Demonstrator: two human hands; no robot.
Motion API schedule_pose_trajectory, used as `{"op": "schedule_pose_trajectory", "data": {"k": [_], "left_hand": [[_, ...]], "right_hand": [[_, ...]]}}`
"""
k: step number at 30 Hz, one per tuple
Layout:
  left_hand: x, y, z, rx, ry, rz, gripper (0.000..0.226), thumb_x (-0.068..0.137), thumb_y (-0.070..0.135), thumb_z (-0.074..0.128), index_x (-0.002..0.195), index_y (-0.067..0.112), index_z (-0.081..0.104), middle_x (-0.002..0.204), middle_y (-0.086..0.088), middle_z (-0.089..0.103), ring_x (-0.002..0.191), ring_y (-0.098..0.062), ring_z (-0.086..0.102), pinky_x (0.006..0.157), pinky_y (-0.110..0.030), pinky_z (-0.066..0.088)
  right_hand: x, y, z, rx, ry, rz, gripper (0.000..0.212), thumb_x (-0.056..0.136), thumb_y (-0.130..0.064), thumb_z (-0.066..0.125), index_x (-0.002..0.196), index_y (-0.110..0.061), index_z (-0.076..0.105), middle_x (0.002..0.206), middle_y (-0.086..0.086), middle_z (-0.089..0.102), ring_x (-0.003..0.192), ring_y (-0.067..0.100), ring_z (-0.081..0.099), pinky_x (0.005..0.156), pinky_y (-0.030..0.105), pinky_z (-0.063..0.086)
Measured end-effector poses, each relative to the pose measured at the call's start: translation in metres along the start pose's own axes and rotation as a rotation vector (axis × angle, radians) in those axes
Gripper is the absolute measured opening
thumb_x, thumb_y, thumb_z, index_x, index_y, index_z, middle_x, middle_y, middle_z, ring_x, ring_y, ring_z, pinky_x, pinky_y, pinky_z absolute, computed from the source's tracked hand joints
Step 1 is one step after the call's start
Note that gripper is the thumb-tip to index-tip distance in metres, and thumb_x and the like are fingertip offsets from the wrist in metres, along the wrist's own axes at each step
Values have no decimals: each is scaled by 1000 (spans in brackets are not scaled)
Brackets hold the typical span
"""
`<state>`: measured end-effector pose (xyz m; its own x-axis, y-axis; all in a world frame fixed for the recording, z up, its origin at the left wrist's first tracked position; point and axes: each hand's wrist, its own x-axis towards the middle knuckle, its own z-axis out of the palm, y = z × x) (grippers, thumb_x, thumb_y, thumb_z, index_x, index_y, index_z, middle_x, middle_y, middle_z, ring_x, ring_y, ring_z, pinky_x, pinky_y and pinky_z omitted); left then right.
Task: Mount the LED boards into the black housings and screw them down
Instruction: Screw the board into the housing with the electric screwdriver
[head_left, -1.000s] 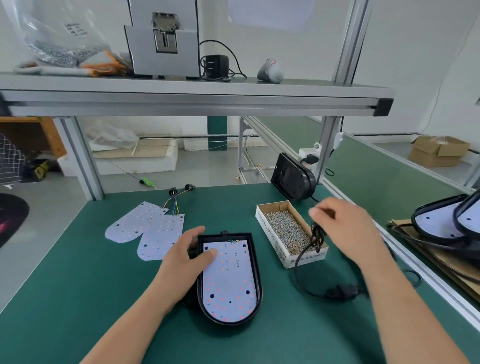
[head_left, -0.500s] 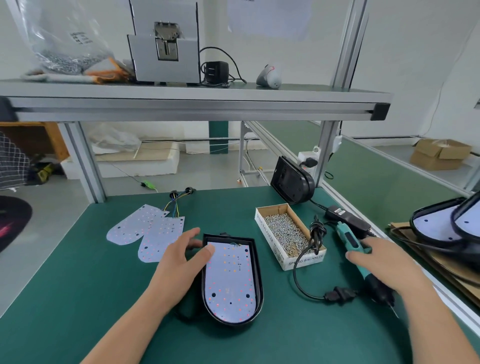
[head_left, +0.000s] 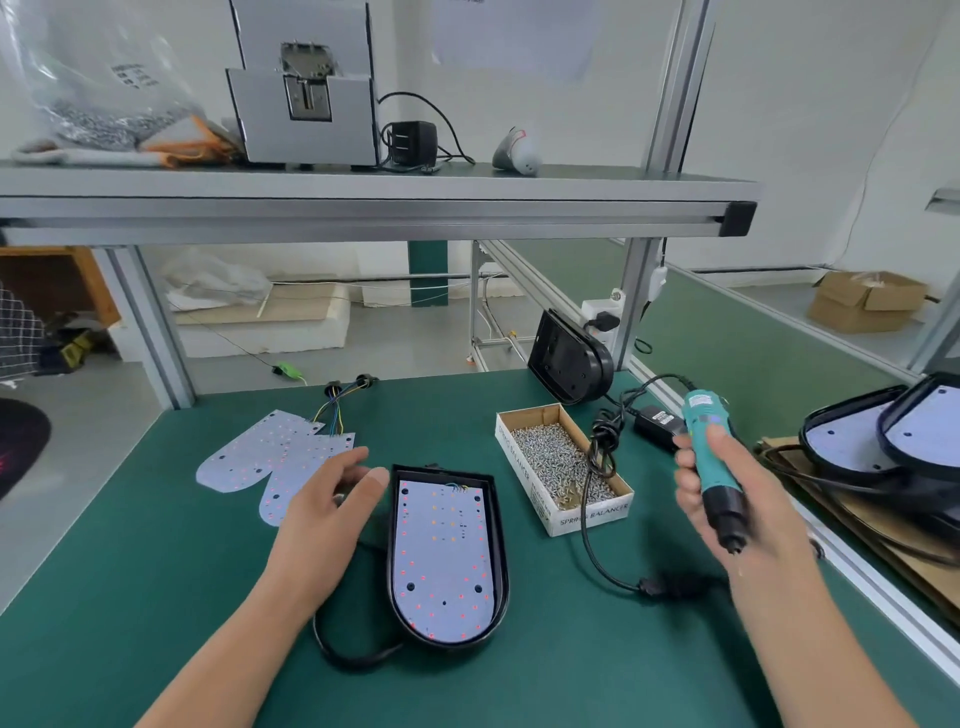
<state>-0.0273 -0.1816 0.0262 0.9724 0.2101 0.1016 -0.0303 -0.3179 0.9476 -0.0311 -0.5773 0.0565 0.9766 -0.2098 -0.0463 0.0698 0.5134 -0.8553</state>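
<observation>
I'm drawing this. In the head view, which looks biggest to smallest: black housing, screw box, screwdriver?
1. black housing
2. screw box
3. screwdriver, though the right hand holds it up, maybe nearer the camera.

Both forearms are bare to the frame's edge — left hand (head_left: 327, 514) and right hand (head_left: 769, 530) likewise.

Green-topped workbench (head_left: 156, 597) fills the foreground. Above it, a grey aluminium-frame shelf (head_left: 363, 208) on silver posts (head_left: 150, 322). On the shelf above the bench: grey metal box (head_left: 306, 88), black adapter (head_left: 410, 143), clear plastic bag (head_left: 78, 78). White walls (head_left: 831, 130) behind and right of the bench, paper sheet (head_left: 514, 36) pinned up. Grey floor (head_left: 78, 467) left of and beyond the bench, with white foam slabs (head_left: 260, 322) lying on it. Wooden furniture (head_left: 52, 280) far left of the bench. Second green bench (head_left: 753, 338) to its right, cardboard box (head_left: 867, 301) past that. Even, soft light.
</observation>
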Motion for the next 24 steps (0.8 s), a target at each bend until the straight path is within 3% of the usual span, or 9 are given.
{"op": "schedule_pose_trajectory", "data": {"k": [4, 9, 11, 13, 17, 20, 24], "left_hand": [[-1, 9, -1, 29, 86, 104, 26, 100, 42, 68, 125, 38, 67, 110, 31, 70, 109, 7, 62, 99, -32, 46], [-9, 33, 12, 188, 67, 275, 20, 100, 33, 66, 116, 44, 65, 111, 32, 67, 113, 14, 57, 91, -14, 40], [-11, 46, 22, 244, 3, 321, 22, 99, 33, 66, 118, 43, 65, 108, 27, 69, 112, 11, 58, 90, -14, 42], [-10, 60, 33, 335, -78, 360, 21, 99, 33, 65, 120, 35, 69, 108, 23, 70, 110, 4, 61, 91, -23, 48], [-1, 88, 67, 563, -282, 451, 24, 102, 34, 58, 120, 30, 73, 112, 17, 71, 110, -8, 61, 96, -32, 50], [8, 99, 101, 717, -420, 481, 29, 103, 31, 54, 124, 30, 72, 119, 11, 73, 116, -16, 61, 98, -35, 50], [19, 100, 140, 916, -514, 523, 27, 104, 28, 50, 118, 24, 73, 117, -1, 75, 119, -27, 59, 97, -43, 52]], "right_hand": [[6, 11, 11, 109, 26, -71, 37, 93, -27, 71, 120, -6, 57, 84, 4, 61, 62, 13, 56, 51, 19, 50], [10, 19, 13, 75, 127, -278, 25, 95, -28, 75, 106, -16, 55, 82, 1, 55, 62, 16, 50, 52, 24, 44], [10, 17, 13, 123, 147, -281, 35, 92, -37, 77, 109, -15, 57, 81, -1, 52, 61, 15, 47, 52, 24, 41], [10, 17, 12, 174, 149, -253, 40, 90, -43, 74, 112, -13, 59, 80, 0, 51, 60, 15, 46, 52, 24, 40], [13, 21, 12, 141, 165, -261, 28, 96, -35, 70, 111, -15, 58, 85, 5, 64, 65, 18, 58, 56, 26, 52], [13, 22, 12, 66, 126, -310, 24, 97, -30, 72, 110, -17, 58, 88, 7, 65, 64, 18, 58, 54, 26, 51], [13, 22, 13, 109, 57, -252, 42, 90, -40, 74, 117, -14, 57, 85, 7, 61, 63, 19, 55, 53, 28, 50]]}}
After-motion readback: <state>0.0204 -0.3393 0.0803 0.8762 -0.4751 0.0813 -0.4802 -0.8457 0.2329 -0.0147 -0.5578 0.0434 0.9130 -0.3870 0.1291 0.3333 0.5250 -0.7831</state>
